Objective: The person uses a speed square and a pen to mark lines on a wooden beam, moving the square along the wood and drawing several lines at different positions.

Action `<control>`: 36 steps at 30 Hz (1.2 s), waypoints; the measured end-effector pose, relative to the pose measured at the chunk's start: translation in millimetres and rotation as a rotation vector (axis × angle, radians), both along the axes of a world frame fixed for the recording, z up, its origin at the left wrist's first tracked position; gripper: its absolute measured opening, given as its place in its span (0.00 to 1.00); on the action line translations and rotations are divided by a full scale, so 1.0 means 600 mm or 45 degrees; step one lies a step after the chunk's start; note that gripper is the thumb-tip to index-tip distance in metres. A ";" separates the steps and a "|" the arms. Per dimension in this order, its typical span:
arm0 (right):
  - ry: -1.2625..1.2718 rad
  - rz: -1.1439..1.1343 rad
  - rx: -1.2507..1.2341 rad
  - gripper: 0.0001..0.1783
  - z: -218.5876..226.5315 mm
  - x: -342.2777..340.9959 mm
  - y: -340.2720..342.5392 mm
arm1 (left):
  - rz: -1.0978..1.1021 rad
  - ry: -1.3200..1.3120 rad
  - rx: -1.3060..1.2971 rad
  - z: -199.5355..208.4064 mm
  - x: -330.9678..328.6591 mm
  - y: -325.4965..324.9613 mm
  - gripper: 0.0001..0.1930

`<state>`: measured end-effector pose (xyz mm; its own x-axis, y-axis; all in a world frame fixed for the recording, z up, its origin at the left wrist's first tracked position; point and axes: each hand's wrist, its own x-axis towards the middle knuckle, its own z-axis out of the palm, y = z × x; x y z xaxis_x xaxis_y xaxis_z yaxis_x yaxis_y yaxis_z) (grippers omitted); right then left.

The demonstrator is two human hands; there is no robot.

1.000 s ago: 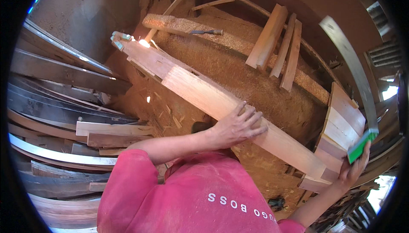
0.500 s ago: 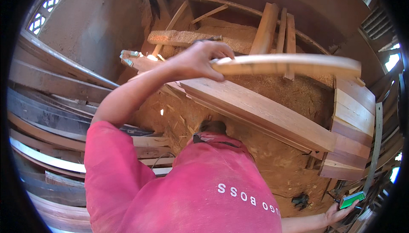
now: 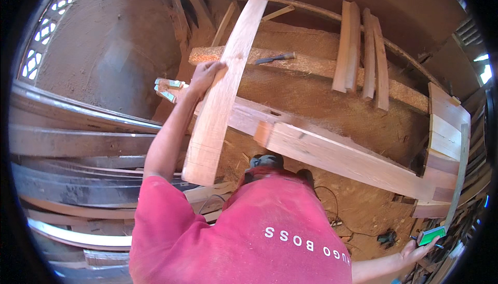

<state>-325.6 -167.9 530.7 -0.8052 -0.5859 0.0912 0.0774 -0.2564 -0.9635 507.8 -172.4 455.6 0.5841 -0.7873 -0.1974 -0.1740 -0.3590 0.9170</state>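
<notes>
My left hand (image 3: 206,79) is closed on the long edge of a pale wooden plank (image 3: 220,112). The plank stretches from the far beam toward me, its near end beside my left forearm. At the lower right my right hand (image 3: 413,252) grips a try square (image 3: 431,236) by its green stock. The square's long grey blade reaches up along the row of boards at the right. A thin dark rod, perhaps a pen, also shows between those fingers. To the right of the plank, a thick board (image 3: 342,159) lies slanting from the middle toward the right.
Several short boards (image 3: 358,50) rest across a rough beam (image 3: 311,66) at the back. A dark tool with a wooden handle (image 3: 275,58) lies on that beam. Boards set side by side (image 3: 448,112) stand at the right. Stacked timber (image 3: 78,180) fills the left. Sawdust covers the ground.
My left hand has drawn back left and turned the plank from pointing right, edge-on, to running far-to-near with its broad face showing. My right hand still holds the square at the lower right.
</notes>
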 end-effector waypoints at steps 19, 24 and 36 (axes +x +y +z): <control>0.045 -0.097 0.308 0.36 -0.011 0.281 0.024 | 0.397 -0.090 0.448 -0.471 0.151 0.164 0.27; 0.047 -0.138 0.351 0.33 -0.043 0.315 0.068 | 0.303 -0.106 0.309 -0.497 0.238 0.021 0.30; 0.037 -0.006 0.397 0.22 -0.019 0.347 0.109 | 0.173 -0.477 0.478 -0.396 0.539 -0.465 0.39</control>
<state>-117.6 -102.6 519.6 -0.8077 -0.5855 -0.0692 0.0482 0.0514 -0.9975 831.5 -451.5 217.7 0.7601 -0.6151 -0.2095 -0.3931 -0.6919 0.6056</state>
